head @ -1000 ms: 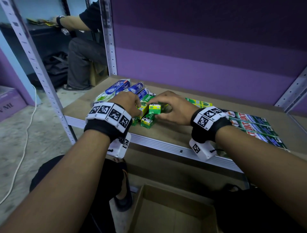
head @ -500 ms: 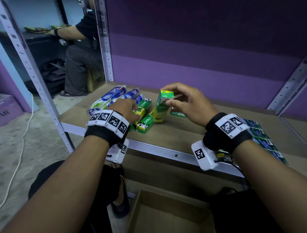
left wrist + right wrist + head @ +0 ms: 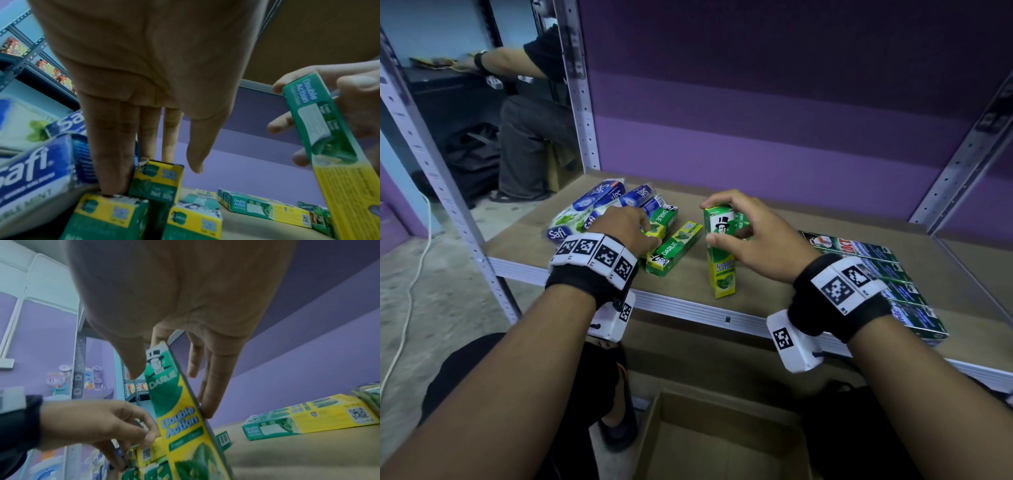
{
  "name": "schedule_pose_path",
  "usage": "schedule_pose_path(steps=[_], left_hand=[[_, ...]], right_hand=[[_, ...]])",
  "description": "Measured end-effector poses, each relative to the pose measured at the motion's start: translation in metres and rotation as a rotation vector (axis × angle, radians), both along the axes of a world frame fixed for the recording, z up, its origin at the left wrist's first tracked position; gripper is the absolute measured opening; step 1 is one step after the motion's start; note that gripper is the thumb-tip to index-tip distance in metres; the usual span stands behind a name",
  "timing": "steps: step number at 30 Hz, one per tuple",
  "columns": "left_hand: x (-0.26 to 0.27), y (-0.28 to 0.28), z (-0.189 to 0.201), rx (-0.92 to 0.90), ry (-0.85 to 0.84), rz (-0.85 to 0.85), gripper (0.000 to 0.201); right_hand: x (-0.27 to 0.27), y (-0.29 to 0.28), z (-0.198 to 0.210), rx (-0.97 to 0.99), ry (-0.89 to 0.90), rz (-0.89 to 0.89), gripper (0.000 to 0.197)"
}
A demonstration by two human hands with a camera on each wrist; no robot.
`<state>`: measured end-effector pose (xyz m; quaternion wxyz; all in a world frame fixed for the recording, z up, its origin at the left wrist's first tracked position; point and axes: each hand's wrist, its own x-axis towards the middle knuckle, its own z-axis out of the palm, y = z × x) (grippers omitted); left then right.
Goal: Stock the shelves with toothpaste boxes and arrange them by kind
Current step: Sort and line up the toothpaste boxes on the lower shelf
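**Shelf board, mid-sort: one Darlie box stood on end**

Brown shelf (image 3: 774,287) with a purple back panel behind it; all stock sits on this board.

- Upright box (image 3: 719,255): green-yellow Darlie Double Action, standing on end near the shelf's front edge, leaning slightly in the right wrist view.
- Right hand (image 3: 760,240): fingers curled round the upright box's top end, thumb on its front face, fingertips (image 3: 206,410) on the far edge.
- Left hand (image 3: 628,228): left of the upright box, fingers straight and pointing down. Fingertips (image 3: 111,186) touch the ends of the small Darlie boxes (image 3: 156,180). No grip visible.
- Flat Darlie box (image 3: 674,249): lies between the left hand and the upright box.
- Safi packs (image 3: 589,214): blue-white, left of and behind the left hand, touching the Darlie pile.
- More Darlie boxes (image 3: 308,421) lie flat behind the upright box.
- Dark green boxes (image 3: 893,274): row laid flat, right of the right hand, running along the shelf.
- Carton (image 3: 715,442): open cardboard, on the floor below the shelf's front edge.
- Second person (image 3: 530,113): seated beyond the shelf's left upright.
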<state>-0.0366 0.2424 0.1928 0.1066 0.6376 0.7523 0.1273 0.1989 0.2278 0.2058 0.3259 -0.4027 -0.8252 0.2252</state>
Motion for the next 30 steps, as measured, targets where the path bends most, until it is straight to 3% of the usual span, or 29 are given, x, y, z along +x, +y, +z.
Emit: schedule_pose_path(steps=[4, 13, 18, 21, 24, 30], left_hand=[[0.005, 0.000, -0.003, 0.036, -0.021, 0.039, 0.034], [0.011, -0.002, -0.003, 0.037, -0.112, 0.051, 0.034], [0.014, -0.008, 0.000, -0.020, -0.561, 0.085, 0.032], [0.017, -0.011, 0.003, -0.022, -0.715, 0.100, 0.032], [0.021, -0.012, 0.005, -0.023, -0.855, 0.088, 0.032], [0.028, -0.015, 0.009, -0.077, -1.018, 0.069, 0.038]], right_hand=[[-0.003, -0.004, -0.009, 0.062, -0.028, -0.095, 0.058], [0.001, 0.002, -0.016, 0.071, 0.011, -0.166, 0.070], [0.010, 0.015, -0.016, -0.036, 0.123, -0.277, 0.083], [0.011, 0.023, -0.015, -0.051, 0.096, -0.331, 0.068], [0.012, 0.030, -0.013, 0.004, 0.005, -0.356, 0.056], [0.008, 0.047, -0.009, 0.079, -0.340, -0.359, 0.061]])
